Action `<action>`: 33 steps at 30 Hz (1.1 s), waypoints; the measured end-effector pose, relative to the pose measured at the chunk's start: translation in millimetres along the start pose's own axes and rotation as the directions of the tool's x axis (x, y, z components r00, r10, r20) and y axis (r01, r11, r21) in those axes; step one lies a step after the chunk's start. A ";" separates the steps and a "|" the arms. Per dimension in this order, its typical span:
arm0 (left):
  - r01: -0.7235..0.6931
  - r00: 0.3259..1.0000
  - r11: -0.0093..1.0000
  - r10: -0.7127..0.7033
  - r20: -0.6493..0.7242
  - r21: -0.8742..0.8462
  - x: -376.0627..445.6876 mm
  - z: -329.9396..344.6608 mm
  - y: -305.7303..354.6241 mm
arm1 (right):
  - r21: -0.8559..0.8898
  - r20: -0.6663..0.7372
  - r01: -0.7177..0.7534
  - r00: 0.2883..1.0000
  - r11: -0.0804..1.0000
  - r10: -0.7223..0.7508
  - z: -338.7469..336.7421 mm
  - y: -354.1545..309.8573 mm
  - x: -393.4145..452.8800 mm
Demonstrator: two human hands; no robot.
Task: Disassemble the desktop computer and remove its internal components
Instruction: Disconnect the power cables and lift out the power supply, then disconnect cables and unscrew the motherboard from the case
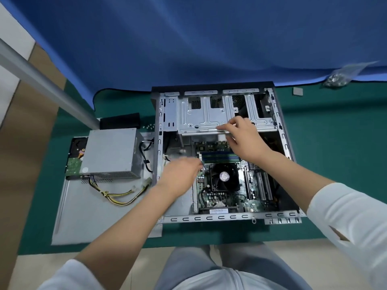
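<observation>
The open desktop case (209, 218) lies on its side on the green mat. Inside I see the motherboard (228, 203), a black CPU fan (225, 176), memory sticks (219, 155) and the silver drive cage (205, 114) at the far end. My right hand (240, 139) reaches over the memory sticks, its fingers curled on the front lip of the drive cage. My left hand (180, 174) is blurred, held low over the left side of the board next to the fan; whether it holds anything I cannot tell.
Left of the case, the removed power supply (111, 152) with yellow and black cables (121, 195) sits on the grey side panel (83, 216), over a hard drive (76, 155). A black part (120, 120) and loose screws (148, 127) lie behind. A screw bag (339, 77) sits far right.
</observation>
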State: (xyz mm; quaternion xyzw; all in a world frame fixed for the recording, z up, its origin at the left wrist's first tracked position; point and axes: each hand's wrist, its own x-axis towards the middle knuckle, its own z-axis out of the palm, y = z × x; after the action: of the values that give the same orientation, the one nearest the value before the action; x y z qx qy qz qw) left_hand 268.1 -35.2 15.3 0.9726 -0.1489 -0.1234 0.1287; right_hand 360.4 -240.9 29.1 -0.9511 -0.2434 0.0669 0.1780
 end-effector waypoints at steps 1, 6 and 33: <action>-0.010 0.993 1.000 0.012 -0.116 0.022 0.5 -9.6 -4.6 | -0.008 0.002 0.004 1.000 1.000 -0.004 0.2 0.3 -1.7; -0.112 0.932 0.993 0.096 -0.349 -0.026 -1.1 -34.8 -28.4 | -0.081 0.011 0.091 0.996 0.993 -0.090 1.7 2.1 -15.8; -0.248 0.816 0.965 0.253 -0.520 0.082 -2.0 -19.6 -24.5 | 0.010 -0.005 0.076 0.997 0.997 -0.076 26.0 28.6 -49.6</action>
State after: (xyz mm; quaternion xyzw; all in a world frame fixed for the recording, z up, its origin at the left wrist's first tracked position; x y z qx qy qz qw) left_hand 278.1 -7.8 27.0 0.9416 -0.2351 0.1664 0.1746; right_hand 324.2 -280.5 -3.6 -0.9404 -0.2785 0.0592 0.1858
